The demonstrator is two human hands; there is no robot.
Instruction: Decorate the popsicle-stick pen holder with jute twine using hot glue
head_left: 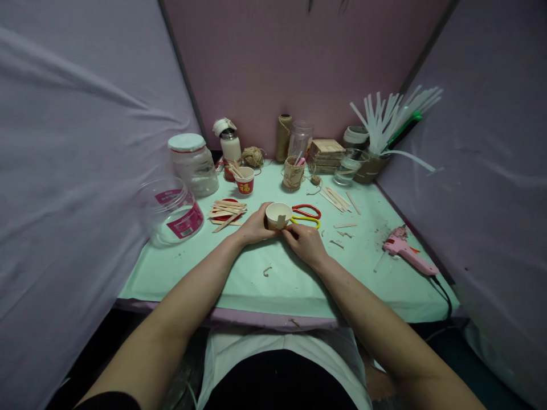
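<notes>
Pale green cloth covers the table [239,287], and over there two bare hands are busy with a small paper cup.
White strips [384,122] fan up at the far right; a lidded clear jar [194,171] stands far left, behind an open tub [186,221]. The left hand [255,225] has its fingers clamped around the cup's left side; the right hand [305,242] curls in, fingertips at the cup's lower right, though I can't tell whether they pinch anything. A pink glue gun [408,254] lies well off to the right. The cup [272,214] sits between the hands, mouth up, a little tab [281,220] at its near side. Red and yellow scissor handles [308,208] show just beside it, wooden sticks [228,209] lie left, and a twine scrap [267,271] lies nearer the front.
</notes>
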